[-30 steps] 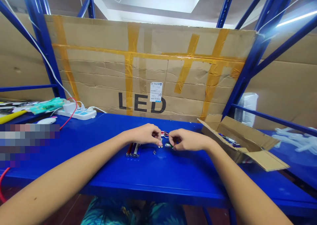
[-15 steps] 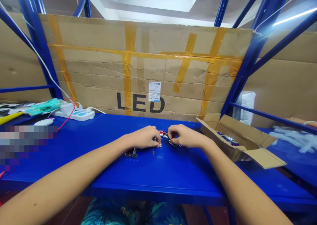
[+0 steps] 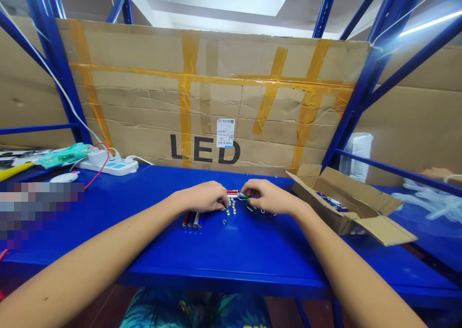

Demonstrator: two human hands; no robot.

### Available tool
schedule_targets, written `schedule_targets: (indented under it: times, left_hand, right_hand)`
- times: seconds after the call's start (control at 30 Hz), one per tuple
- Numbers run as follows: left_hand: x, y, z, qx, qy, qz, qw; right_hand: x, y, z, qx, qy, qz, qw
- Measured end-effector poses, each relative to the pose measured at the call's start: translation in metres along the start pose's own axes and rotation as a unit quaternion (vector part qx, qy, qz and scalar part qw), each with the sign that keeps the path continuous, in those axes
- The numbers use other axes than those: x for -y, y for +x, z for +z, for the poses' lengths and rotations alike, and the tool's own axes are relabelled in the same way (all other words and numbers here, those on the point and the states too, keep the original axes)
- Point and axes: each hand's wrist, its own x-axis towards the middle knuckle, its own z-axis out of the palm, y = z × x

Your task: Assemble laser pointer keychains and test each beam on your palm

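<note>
My left hand (image 3: 209, 196) rests low over the table with its fingers curled down and pressed together beside several small silver round pieces (image 3: 234, 211). Whatever is between those fingertips is too small to make out. Just below this hand lie several slim metal tubes (image 3: 196, 220), red, dark, silver and blue, side by side. A red tube (image 3: 232, 192) and a silver one lie between the hands. My right hand (image 3: 266, 196) is closed, its fingertips on a carabiner clip (image 3: 243, 197) by the tubes' ends. Under its fingers lies a green carabiner (image 3: 251, 208).
An open cardboard box (image 3: 346, 222) with metal items inside stands at right. A white power strip (image 3: 111, 166) and a white mouse (image 3: 65, 177) lie at left. Behind the blue table (image 3: 231, 255) stands a large taped cardboard sheet (image 3: 144, 111). Blue rack posts rise on both sides.
My left hand has drawn back slightly to the left, uncovering more silver pieces and tubes. My right fingertips have shifted a little up and left, showing more of the green carabiner.
</note>
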Motion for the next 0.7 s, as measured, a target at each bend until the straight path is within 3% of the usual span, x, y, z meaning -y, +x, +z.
schedule_targets:
  times: [0.47,0.7]
  left_hand:
    - [-0.0059,-0.0019,-0.0009,0.047,-0.041,-0.062,0.996]
    - [-0.0043,-0.0017,0.0005,0.041,-0.039,-0.064,0.996]
  right_hand:
    - [0.0022,-0.0005,0.0030,-0.009,0.027,0.000,1.000]
    - [0.0002,0.0002,0.0038,-0.017,0.018,-0.005,1.000]
